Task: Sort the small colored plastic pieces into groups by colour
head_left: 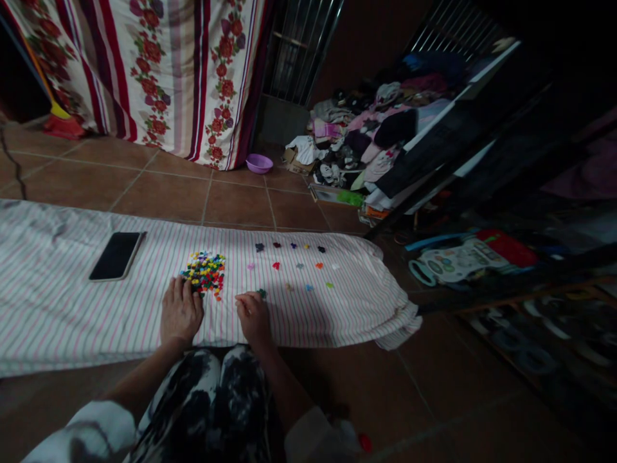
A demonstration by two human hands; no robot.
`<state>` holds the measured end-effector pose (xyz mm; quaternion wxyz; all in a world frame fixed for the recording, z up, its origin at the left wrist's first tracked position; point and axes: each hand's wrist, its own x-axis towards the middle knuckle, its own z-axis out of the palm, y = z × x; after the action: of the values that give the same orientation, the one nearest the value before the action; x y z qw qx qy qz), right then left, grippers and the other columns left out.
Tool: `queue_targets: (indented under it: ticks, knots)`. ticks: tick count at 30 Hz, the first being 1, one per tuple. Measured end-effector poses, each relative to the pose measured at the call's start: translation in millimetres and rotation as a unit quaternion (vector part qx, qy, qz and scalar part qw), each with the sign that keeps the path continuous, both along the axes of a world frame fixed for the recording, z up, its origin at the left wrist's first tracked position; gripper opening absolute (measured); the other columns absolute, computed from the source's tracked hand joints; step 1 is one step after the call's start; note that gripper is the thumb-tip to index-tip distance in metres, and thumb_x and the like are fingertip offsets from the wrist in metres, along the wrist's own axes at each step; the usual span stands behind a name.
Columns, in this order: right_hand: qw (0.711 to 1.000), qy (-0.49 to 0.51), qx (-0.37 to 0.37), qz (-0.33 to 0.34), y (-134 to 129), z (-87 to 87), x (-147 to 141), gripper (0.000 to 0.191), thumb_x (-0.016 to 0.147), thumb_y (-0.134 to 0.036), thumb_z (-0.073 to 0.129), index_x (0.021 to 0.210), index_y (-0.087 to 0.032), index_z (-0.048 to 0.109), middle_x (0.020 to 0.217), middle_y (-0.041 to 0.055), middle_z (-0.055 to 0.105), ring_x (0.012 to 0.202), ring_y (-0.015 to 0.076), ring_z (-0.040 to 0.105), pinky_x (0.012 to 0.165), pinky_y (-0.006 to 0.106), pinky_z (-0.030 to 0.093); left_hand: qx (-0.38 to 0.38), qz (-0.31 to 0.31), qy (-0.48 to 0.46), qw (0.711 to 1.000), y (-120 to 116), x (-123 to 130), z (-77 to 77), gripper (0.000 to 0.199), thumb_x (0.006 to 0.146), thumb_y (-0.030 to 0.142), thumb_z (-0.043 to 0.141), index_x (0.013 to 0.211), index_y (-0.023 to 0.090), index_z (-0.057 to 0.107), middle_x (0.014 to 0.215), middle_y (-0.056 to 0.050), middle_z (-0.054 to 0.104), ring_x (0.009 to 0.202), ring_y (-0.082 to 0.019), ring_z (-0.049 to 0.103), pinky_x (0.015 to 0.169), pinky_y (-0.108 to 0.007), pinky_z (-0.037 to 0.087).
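Observation:
A heap of small multicoloured plastic pieces (208,273) lies on a striped cloth (144,315). My left hand (182,312) rests flat at the heap's near left edge, fingers stretched out and touching its border. To the right of the heap, my right hand (254,316) hovers low over the cloth with thumb and forefinger pinched together; what is between them, if anything, is too small to make out. Just beyond that hand sits a dark green group of pieces (261,293). Further small groups sorted by colour stand in rows, among them a red one (276,265) and an orange one (319,265).
A black-screened phone (116,256) lies on the cloth at left. Past the cloth are a tiled floor (241,202), a purple basin (259,164), a floral curtain (178,77) and a heap of clothes (366,128). A dark rack (530,283) stands at right.

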<state>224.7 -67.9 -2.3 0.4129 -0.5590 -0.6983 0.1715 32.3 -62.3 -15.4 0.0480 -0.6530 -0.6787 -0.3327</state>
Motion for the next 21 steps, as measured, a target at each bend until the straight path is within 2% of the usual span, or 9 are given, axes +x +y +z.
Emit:
queue_targets:
  ticks: [6,11,17,21]
  knots:
    - [0.998,0.051,0.038,-0.024,0.7,11.5,37.0,0.019,0.089,-0.022,0.05,0.09,-0.022,0.068,0.092,0.0066,0.064,0.084,0.0161,0.063,0.074,0.028,0.056,-0.013,0.014,0.008,1.0,-1.1,1.4,2.5,0.048,0.092,0.032,0.033,0.125,0.002,0.05,0.139,-0.03,0.046,0.142,-0.038,0.028,0.107,-0.057,0.035]
    - [0.994,0.064,0.058,-0.065,10.3,10.4,70.8,0.022,0.091,-0.026,0.047,0.089,-0.021,0.069,0.09,0.0076,0.065,0.086,0.0179,0.062,0.071,0.03,0.056,0.002,0.008,0.004,1.0,-0.3,0.3,-1.9,0.048,0.091,0.032,0.034,0.128,0.006,0.048,0.14,-0.027,0.046,0.141,-0.038,0.03,0.106,-0.057,0.036]
    - [0.987,0.059,0.059,-0.136,26.1,7.8,117.7,0.027,0.091,-0.035,0.047,0.098,-0.019,0.067,0.094,0.0102,0.067,0.082,0.0187,0.063,0.067,0.032,0.056,0.0,0.003,0.012,1.0,0.7,-0.4,-2.4,0.047,0.091,0.032,0.033,0.129,0.007,0.046,0.139,-0.026,0.046,0.141,-0.038,0.031,0.105,-0.057,0.037]
    - [0.981,0.039,0.069,-0.175,41.2,7.1,150.6,0.029,0.089,-0.04,0.047,0.091,-0.019,0.067,0.089,0.0105,0.067,0.081,0.0203,0.063,0.07,0.035,0.055,-0.009,0.002,0.009,1.0,0.8,-0.2,-1.7,0.046,0.092,0.031,0.033,0.13,0.008,0.046,0.14,-0.025,0.046,0.141,-0.037,0.031,0.106,-0.056,0.036]
